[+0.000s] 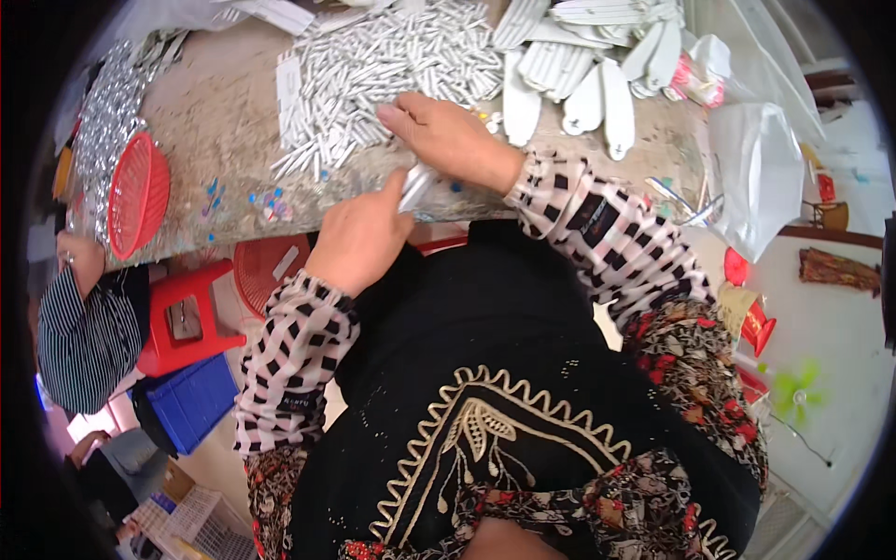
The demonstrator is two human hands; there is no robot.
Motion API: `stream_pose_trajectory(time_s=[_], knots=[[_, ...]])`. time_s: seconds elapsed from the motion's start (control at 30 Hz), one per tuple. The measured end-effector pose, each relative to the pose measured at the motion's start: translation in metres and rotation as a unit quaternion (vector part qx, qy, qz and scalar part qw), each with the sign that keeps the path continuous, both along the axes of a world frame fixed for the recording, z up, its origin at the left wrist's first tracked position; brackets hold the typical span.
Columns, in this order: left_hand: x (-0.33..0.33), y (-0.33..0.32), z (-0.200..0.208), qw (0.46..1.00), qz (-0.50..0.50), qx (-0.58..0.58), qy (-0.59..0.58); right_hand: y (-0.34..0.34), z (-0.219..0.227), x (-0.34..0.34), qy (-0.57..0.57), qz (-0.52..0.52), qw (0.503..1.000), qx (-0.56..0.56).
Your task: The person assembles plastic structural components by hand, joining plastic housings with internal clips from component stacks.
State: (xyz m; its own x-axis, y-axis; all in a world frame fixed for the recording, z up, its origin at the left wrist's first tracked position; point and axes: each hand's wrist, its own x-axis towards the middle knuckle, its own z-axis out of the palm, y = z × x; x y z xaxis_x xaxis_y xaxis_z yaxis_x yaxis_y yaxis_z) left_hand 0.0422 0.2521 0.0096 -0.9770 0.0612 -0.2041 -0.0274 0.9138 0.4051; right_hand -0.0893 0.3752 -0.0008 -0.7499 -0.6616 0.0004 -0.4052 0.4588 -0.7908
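Note:
My left hand (362, 235) is closed at the table's near edge. A flat white plastic piece (416, 188) sticks up from its fingers, partly hidden. My right hand (448, 136) lies over the near right side of a wide pile of small white tubes (401, 56). Its thumb and fingers are drawn together at the tubes; whatever lies between them is hidden. Just right of that hand, several long white blade-shaped plastic pieces (584, 99) lie fanned out and stacked.
A red plastic basket (138, 196) stands at the table's left edge beside a heap of shiny silver parts (107, 107). A clear plastic bag (758, 173) hangs at the right edge. Below left are a red stool (187, 317), a blue crate (193, 401) and another person's hand (82, 261).

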Motion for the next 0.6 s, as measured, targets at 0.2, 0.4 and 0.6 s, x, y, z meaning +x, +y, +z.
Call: stream_pose_trajectory(time_s=[0.2, 0.4, 0.6], knots=[[-0.018, 0.022, -0.008, 0.92, 0.065, 0.364, 0.128, 0.068, 0.009, 0.058, -0.167, -0.129, 0.943, -0.256], [-0.052, 0.111, 0.022, 0.635, 0.128, 0.762, 0.011, 0.14, 0.015, 0.108, -0.404, -0.073, 0.874, -0.259], [-0.066, 0.148, -0.01, 0.683, 0.029, 0.725, -0.082, 0.223, 0.027, 0.115, -0.235, -0.285, 0.917, -0.148]])
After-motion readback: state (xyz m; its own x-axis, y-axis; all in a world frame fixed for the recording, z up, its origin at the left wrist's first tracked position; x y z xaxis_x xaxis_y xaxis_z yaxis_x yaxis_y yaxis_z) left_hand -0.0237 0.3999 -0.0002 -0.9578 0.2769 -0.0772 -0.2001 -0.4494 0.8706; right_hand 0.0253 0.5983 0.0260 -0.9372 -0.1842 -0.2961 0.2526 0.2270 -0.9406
